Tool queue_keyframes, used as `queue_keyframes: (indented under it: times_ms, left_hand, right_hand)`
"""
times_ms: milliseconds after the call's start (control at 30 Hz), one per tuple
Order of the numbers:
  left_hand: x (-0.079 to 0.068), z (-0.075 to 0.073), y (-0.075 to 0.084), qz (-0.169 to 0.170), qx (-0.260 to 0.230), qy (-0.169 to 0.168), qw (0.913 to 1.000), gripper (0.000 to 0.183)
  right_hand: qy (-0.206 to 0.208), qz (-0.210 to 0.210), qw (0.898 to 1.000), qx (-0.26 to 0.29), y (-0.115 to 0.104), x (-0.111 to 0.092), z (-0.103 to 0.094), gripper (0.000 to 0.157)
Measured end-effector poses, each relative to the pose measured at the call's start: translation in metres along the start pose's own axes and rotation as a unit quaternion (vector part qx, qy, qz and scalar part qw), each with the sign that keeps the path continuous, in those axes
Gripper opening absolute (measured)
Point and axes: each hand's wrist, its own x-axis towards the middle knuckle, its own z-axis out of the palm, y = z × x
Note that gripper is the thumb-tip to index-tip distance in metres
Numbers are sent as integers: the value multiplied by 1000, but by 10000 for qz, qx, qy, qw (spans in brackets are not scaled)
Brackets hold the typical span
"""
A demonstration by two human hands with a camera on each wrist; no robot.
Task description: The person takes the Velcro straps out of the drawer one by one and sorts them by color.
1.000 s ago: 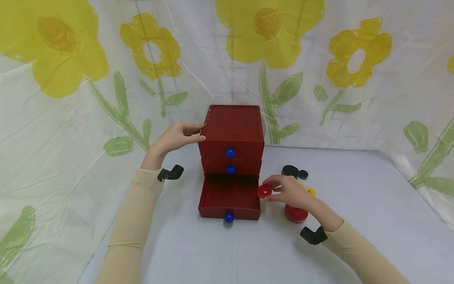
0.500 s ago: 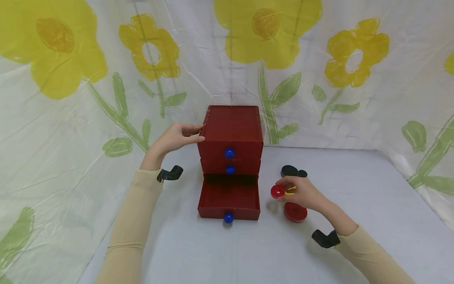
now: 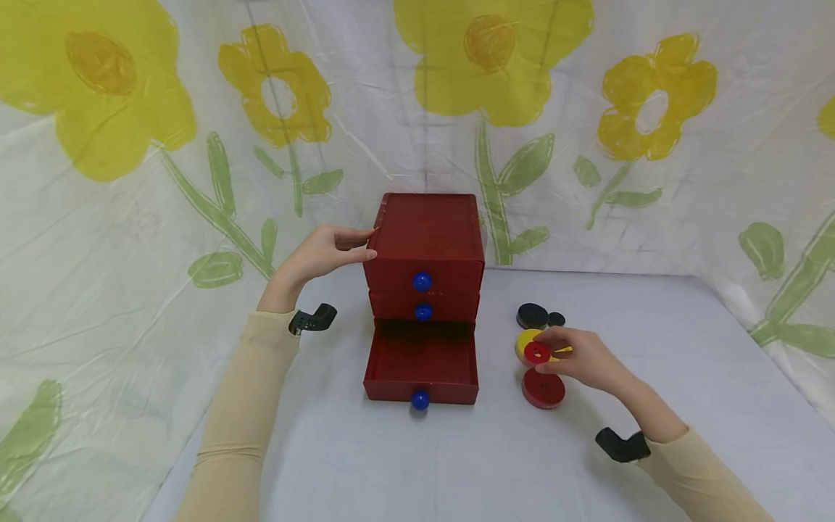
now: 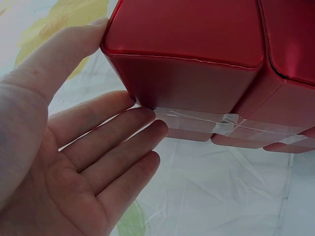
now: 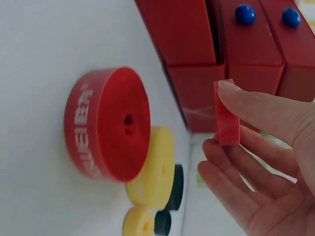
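My right hand (image 3: 587, 357) pinches a small red ring-shaped tape roll (image 3: 537, 353) between thumb and fingers, above the table. In the right wrist view the held small red roll (image 5: 226, 115) is seen edge-on. Below it lies a large red tape roll (image 3: 543, 391) with white lettering on its side. My left hand (image 3: 320, 252), fingers straight, touches the upper left side of a red drawer cabinet (image 3: 427, 226). In the left wrist view, the thumb and fingertips of the left hand (image 4: 74, 162) meet the cabinet's edges. The bottom drawer (image 3: 421, 362) is pulled out, with nothing visible inside.
Behind the red roll lie a large yellow roll (image 3: 525, 341), a large black roll (image 3: 532, 316) and a small black roll (image 3: 557, 320). A small yellow roll (image 5: 138, 223) shows beside them. Blue knobs (image 3: 422, 281) stick out from the drawers. A flowered curtain (image 3: 365, 109) hangs behind.
My right hand has moved right with the small red roll, from beside the open drawer to over the rolls. The left hand stays on the cabinet.
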Motion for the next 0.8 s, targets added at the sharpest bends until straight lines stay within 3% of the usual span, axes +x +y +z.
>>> queue_keyframes:
  times_ms: [800]
  left_hand:
    - [-1,0,0,-21,88,26,10000,56]
  right_hand:
    - [54,553,9984,-126,43,-30,-11,42]
